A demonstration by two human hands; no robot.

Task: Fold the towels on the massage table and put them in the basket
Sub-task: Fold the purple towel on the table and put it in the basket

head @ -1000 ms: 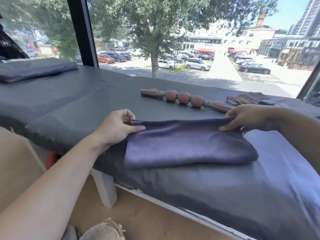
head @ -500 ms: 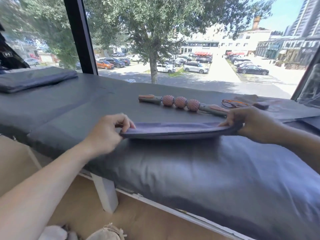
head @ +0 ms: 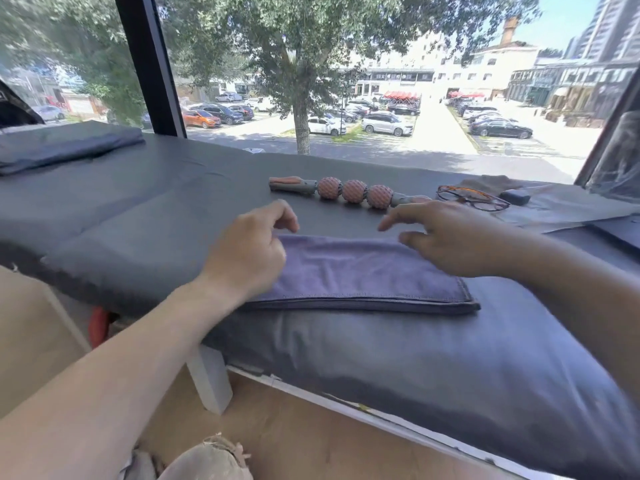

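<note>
The folded towel [head: 360, 271] is laid flat near the massage table's [head: 398, 355] front edge, ready for lifting. Nothing is pinched: the left hand [head: 247, 251] is held over it with loosely curled fingers [head: 287, 216], the right hand [head: 446, 237] with fingers spread.

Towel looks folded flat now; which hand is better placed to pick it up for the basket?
Left, probably. The left hand lies over the towel at its left end, fingers loosely curled. The right hand hovers with fingers spread above the far edge.

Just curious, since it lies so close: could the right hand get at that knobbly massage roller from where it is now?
Probably yes. The right hand hovers open over the folded towel, and the massage roller lies just beyond its fingertips on the massage table, with nothing between.
</note>
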